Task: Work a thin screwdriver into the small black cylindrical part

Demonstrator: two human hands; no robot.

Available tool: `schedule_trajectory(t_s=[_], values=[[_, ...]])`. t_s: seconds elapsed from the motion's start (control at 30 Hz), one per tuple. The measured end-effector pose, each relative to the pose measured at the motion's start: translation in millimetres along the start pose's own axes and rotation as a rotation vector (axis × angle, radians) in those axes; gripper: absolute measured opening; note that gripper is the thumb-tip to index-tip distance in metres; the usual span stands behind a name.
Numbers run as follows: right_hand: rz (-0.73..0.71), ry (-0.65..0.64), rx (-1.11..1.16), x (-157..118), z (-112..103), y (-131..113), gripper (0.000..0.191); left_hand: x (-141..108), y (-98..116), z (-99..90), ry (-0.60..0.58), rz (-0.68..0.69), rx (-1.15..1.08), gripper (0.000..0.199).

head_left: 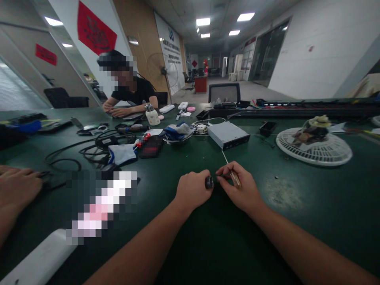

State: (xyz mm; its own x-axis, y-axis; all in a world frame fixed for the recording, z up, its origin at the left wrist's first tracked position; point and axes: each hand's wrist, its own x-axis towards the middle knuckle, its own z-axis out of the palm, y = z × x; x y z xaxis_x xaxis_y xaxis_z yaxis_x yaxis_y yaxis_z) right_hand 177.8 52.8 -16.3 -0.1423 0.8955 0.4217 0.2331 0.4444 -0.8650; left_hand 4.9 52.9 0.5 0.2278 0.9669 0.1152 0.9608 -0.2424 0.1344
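Note:
My left hand (193,189) is closed around a small black cylindrical part (209,182), whose round end sticks out by the thumb. Close beside it, my right hand (242,186) holds a screwdriver (236,179) with a clear amber handle, tucked between the fingers. Its thin pale shaft points away toward a grey metal optical drive (228,133) lying on the table. The thumb and forefinger of that hand come together near the black part; whether they pinch something small, I cannot make out.
A white fan grille with a motor (314,146) lies at the right. Cables (95,146), a cloth in a bowl (178,132) and a pen holder (152,115) stand left. Another person's hand (19,186) rests at the left edge; a co-worker (133,89) sits opposite.

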Motion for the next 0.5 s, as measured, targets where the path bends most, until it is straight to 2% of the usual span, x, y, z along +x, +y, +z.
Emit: schedule_trajectory(t_s=[0.17,0.3,0.5], values=[[-0.022,-0.057,0.039,-1.2,0.4,0.2,0.021,0.4,-1.6,0.7,-0.004,0.045,-0.008,0.024],[0.025,-0.045,0.136,-1.0,-0.2,2.8,0.022,0.0,-1.0,-1.0,-0.018,0.031,-0.015,0.025],[0.063,-0.037,0.218,-0.7,-0.7,3.0,0.026,-0.2,-2.4,0.9,0.028,0.023,-0.012,0.023]])
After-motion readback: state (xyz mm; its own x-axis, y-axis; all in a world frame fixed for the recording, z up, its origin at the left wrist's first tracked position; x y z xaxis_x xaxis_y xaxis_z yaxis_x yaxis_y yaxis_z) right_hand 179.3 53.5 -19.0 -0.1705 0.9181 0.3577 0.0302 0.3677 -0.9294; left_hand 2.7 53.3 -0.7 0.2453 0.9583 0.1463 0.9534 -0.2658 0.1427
